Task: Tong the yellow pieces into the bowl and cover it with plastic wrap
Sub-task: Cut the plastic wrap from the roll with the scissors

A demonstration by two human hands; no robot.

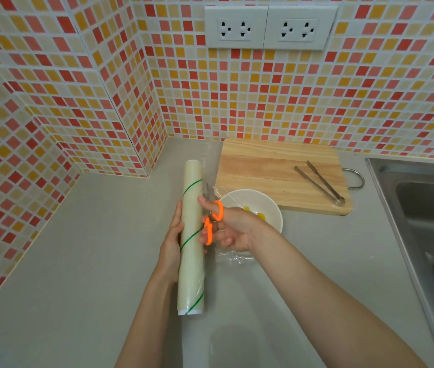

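My left hand (171,241) grips a long roll of plastic wrap (192,235) with a green spiral line, held above the counter. A clear sheet of wrap (233,257) stretches from the roll to the right over the white bowl (253,201). Yellow pieces (259,214) lie inside the bowl, partly hidden by my right hand. My right hand (233,229) holds orange-handled scissors (213,221), with their blades pointing away along the roll's right side. Metal tongs (319,181) rest on the wooden cutting board (263,166).
A steel sink (422,221) with a drain lies at the right. Tiled walls close in the counter at the back and left, with two sockets (269,27) above. Grey counter (91,248) spreads to the left of the roll.
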